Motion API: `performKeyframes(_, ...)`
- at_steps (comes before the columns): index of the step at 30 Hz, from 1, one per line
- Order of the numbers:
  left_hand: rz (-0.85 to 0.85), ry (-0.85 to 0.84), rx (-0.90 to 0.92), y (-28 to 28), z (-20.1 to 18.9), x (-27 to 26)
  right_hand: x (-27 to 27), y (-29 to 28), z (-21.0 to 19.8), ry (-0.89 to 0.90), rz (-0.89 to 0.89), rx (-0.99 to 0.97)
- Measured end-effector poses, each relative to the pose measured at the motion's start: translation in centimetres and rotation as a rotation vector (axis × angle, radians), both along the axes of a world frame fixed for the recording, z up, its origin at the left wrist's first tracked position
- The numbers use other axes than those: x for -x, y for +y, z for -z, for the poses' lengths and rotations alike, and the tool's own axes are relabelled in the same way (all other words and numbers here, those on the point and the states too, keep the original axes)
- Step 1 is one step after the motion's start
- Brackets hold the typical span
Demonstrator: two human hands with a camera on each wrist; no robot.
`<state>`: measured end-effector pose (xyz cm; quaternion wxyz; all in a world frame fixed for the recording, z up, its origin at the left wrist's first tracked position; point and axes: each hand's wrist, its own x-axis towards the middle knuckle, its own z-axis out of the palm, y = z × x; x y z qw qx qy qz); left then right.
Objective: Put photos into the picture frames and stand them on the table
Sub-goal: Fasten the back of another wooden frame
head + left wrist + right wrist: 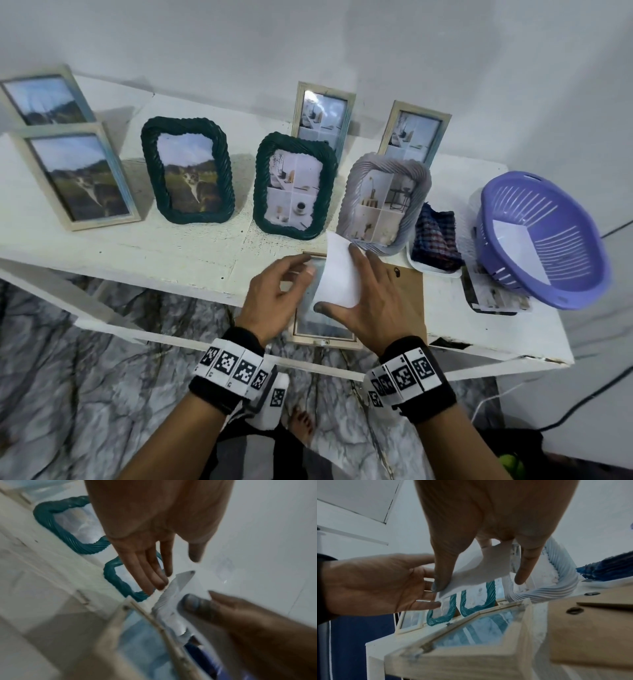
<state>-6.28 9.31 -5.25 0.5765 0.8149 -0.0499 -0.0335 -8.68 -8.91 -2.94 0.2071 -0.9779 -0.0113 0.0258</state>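
Open-backed wooden frame lies glass-down at the worktop edge to take the photo, pinched blank-side-up just above it by right hand; left hand open, just left of frame, likely guiding

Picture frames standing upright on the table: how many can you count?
7. Two pale frames at left, two green twisted, one grey twisted, two pale ones behind. None seem hidden.
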Motion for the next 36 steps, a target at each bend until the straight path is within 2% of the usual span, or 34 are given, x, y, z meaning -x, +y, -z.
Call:
performKeyframes(1, 0.075, 0.062, 0.086, -0.3, -0.6, 0.1, 0.2, 0.2, -0.4, 0.010, -0.009, -0.019)
performKeyframes(3, 0.147, 0.082, 0.126, -0.8, -1.2, -0.1, 0.7, 0.2, -0.8, 0.032, 0.007, -0.122)
performKeyframes(6, 0.132, 0.084, 0.184, -1.2, -1.7, -0.7, 1.5, -0.5, -0.3, -0.153, 0.117, -0.290)
performKeyframes(7, 0.124, 0.103, 0.218, -1.3, -1.8, -1.0, 1.7, -1.0, 0.3, -0.217, 0.185, -0.454)
performKeyframes(8, 0.114, 0.119, 0.250, -1.3, -2.0, -1.0, 2.0, -1.2, 0.6, -0.242, 0.255, -0.721)
performKeyframes(10, 0.096, 0.130, 0.271, -1.5, -2.0, -1.3, 2.4, -1.5, 0.4, -0.212, 0.372, -1.186)
performKeyframes(11, 0.087, 0.132, 0.246, -1.7, -1.9, -1.4, 2.6, -1.6, 0.3, -0.196, 0.414, -1.302)
performKeyframes(13, 0.076, 0.080, 0.131, -2.2, -2.0, -1.1, 3.0, -1.5, 0.0, -0.199, 0.461, -1.366)
performKeyframes(16, 0.138, -0.044, 0.013, -3.1, -2.0, -0.5, 3.4, -1.2, -0.2, -0.234, 0.471, -1.370)
performKeyframes(20, 0.320, 0.154, 0.213, -4.5, -2.4, 0.1, 4.0, -0.8, -0.9, -0.272, 0.431, -1.318)
performKeyframes(23, 0.362, 0.320, 0.356, -5.7, -2.8, 0.8, 4.3, -1.2, -0.5, -0.246, 0.392, -1.221)
performKeyframes(25, 0.329, 0.363, 0.362, -6.8, -2.7, 0.9, 4.4, -2.3, -0.2, -0.257, 0.372, -1.078)
performKeyframes(32, 0.107, 0.266, 0.251, -12.2, -1.2, -0.3, 4.4, -11.2, -1.2, -0.245, 0.245, -0.695)
performKeyframes(34, 0.088, 0.246, 0.229, -14.6, -1.1, -0.5, 4.2, -15.3, -1.6, -0.366, 0.276, -0.451)
performKeyframes(36, 0.057, 0.231, 0.200, -16.7, -0.7, -0.9, 3.8, -19.3, -1.6, -0.476, 0.313, -0.127)
